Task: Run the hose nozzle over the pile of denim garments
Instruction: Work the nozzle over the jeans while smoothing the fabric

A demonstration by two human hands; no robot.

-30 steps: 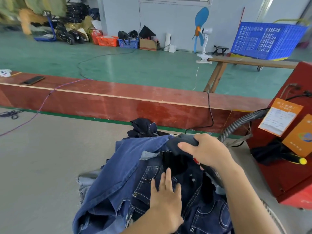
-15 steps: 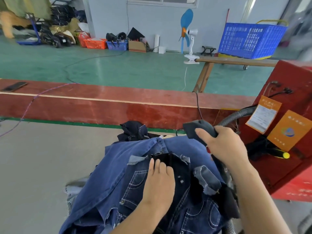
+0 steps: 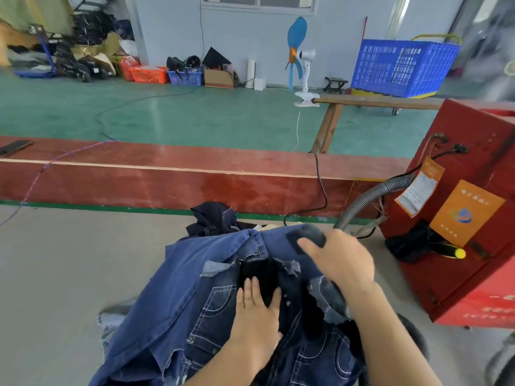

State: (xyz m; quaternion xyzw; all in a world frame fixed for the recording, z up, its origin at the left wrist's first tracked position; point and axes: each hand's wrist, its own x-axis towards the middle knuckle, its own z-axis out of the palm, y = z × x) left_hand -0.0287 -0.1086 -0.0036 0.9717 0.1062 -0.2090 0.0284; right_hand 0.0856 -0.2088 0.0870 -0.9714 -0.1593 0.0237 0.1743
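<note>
Denim pile [image 3: 178,296]: soft, heavy, near centre. Left hand [image 3: 257,310] flat, pressing pile. Right hand [image 3: 338,259] gripping nozzle [image 3: 305,235] at far edge. Stiff nozzle; grip body.

The left hand [image 3: 257,313] is lying flat, fingers straight (palm down), while the right hand [image 3: 338,257] is curling its fingers in a grip.

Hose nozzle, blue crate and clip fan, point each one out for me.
hose nozzle [image 3: 306,235]: head view, dark head showing beyond the fingers.
blue crate [image 3: 401,66]: head view, slatted front wall.
clip fan [image 3: 296,48]: head view, blue blades.
</note>
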